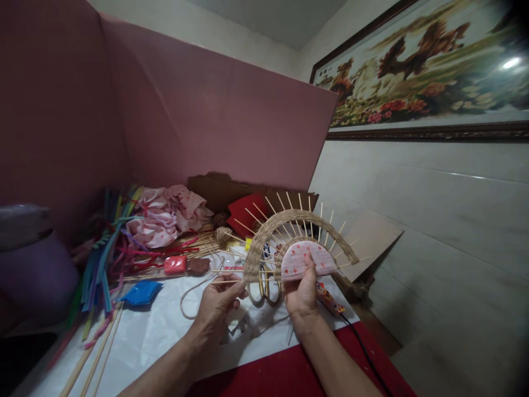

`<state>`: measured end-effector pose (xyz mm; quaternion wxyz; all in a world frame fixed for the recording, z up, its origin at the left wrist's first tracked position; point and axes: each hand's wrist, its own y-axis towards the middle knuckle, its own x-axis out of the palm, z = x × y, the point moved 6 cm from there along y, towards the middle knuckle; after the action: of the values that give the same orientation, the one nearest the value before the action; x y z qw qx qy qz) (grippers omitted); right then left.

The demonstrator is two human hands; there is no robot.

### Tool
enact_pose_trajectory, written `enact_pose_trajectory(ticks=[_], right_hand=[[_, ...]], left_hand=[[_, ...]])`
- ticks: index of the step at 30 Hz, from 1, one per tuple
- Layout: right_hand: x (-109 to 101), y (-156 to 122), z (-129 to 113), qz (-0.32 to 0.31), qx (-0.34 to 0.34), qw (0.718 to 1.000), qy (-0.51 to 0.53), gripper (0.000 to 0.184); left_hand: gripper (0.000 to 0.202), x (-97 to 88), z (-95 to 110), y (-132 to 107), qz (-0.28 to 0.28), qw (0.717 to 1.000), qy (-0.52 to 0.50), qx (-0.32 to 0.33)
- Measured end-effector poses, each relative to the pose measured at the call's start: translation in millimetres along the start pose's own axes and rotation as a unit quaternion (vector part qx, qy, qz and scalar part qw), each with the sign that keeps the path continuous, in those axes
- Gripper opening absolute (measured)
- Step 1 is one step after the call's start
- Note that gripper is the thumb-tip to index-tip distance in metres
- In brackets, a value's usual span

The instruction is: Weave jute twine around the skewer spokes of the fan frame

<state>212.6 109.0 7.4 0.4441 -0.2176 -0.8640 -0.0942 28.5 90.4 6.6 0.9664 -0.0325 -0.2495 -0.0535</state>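
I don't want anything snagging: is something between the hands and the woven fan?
Nothing visible: the right hand holds the woven fan by its spotted cloth centre, and the left hand is at its lower left end. The scissors show behind its sticks, not in between.

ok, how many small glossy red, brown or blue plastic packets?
3: red packet and brown packet side by side, beyond the left hand; blue packet nearer, further left. More may be hidden.

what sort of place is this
Probably a craft spot in a home: a half-round woven piece in progress, coloured strips bundled nearby, and a framed horse picture on the wall.
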Motion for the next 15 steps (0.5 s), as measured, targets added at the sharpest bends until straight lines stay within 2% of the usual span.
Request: enact_pose_trajectory(ticks=[5,9,12,15], right_hand=[[-3,2,3,0.019,0.021,1.000,0.013,0.043],[1,-3,3,0.025,0.041,0.999,0.021,0.037],[10,-14,6,0.015,0.095,0.995,0.010,0.033],[22,-31,16,-0.019,0.189,0.982,-0.015,0.033]], left_hand=[[0.029,-7.9,-1,6,-0.012,0.997,0.075,0.008],[0.029,-10.2,13,8,0.002,0.996,0.080,0.034],[0.031,-13.3,23,10,0.017,0.997,0.067,0.040],[0.033,-14.0,32,13,0.002,0.995,0.065,0.079]])
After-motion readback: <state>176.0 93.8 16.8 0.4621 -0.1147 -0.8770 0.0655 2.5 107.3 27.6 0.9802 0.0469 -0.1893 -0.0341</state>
